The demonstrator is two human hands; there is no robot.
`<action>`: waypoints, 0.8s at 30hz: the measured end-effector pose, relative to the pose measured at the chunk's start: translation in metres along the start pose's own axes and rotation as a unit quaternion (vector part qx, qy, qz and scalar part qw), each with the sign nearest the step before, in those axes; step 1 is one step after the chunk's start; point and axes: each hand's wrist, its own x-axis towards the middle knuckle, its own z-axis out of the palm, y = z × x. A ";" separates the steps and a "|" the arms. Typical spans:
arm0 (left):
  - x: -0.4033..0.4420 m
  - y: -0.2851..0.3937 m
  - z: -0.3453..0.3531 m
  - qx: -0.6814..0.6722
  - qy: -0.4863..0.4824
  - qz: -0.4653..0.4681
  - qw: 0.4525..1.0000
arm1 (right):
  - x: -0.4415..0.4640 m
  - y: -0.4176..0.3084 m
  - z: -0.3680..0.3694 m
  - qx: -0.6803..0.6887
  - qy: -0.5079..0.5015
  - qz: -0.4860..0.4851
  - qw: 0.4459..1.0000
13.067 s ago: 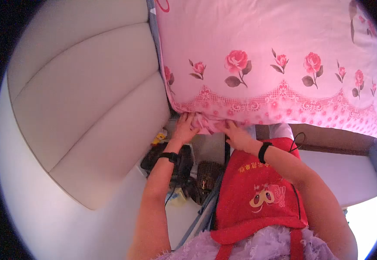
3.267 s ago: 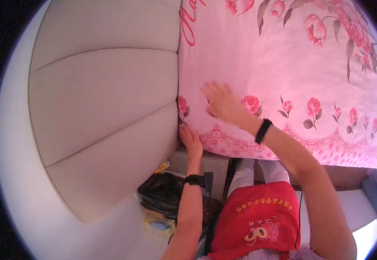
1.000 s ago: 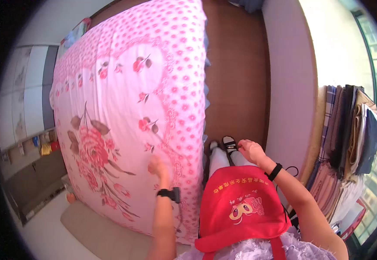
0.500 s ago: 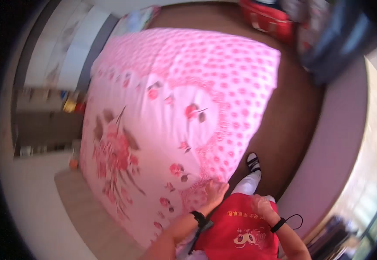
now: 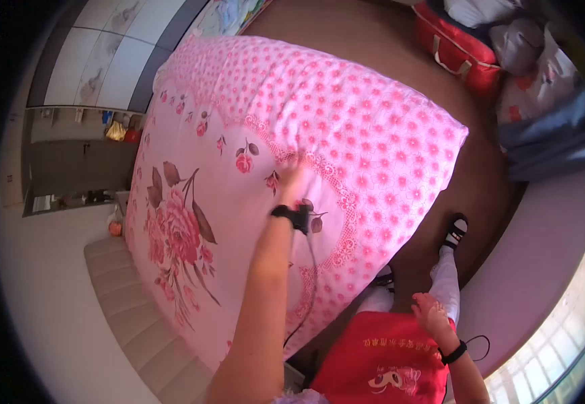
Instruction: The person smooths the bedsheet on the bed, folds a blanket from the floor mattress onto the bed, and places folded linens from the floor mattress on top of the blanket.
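- Cover of pink floral cloth (image 5: 373, 151) lies spread out next to the beige padded headboard (image 5: 125, 289).
- Left hand (image 5: 295, 170), blurred, is over this cover; I cannot tell whether it grips.
- Right hand (image 5: 434, 315), free and loosely curved, hangs near the red cloth apron (image 5: 380, 357).

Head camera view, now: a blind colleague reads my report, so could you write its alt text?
A person's blurred left hand reaches over a pink, rose-printed bed cover; the right hand is near a red apron. A beige padded headboard is at lower left, a red bag at upper right on the brown floor.
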 end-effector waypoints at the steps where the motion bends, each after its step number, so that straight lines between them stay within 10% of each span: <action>1: -0.042 0.021 0.054 -0.094 -0.040 0.021 0.995 | 0.004 0.003 -0.009 -0.001 -0.013 -0.002 1.000; 2: -0.085 0.042 0.107 -0.183 -0.083 0.035 0.979 | 0.016 0.004 -0.017 0.000 -0.016 -0.008 1.000; 4: -0.151 0.058 0.168 0.413 -0.181 0.153 0.879 | 0.031 0.018 -0.022 -0.043 -0.090 -0.055 0.993; 7: -0.213 0.035 0.212 0.328 -0.332 0.097 0.879 | 0.059 0.021 -0.087 -0.053 -0.128 -0.108 0.984; 12: -0.128 0.084 0.179 0.301 0.043 0.132 0.943 | 0.109 0.043 -0.197 -0.013 -0.030 -0.097 0.995; 14: -0.052 0.084 0.156 0.374 0.193 -0.099 0.902 | 0.124 0.087 -0.210 -0.049 0.026 -0.141 0.988; 16: -0.004 0.062 0.160 0.582 0.149 -0.047 0.798 | 0.143 0.102 -0.247 -0.019 0.006 -0.127 0.992; 24: -0.053 0.176 0.372 0.281 -0.074 0.197 0.936 | 0.208 0.120 -0.327 -0.128 -0.142 -0.029 0.981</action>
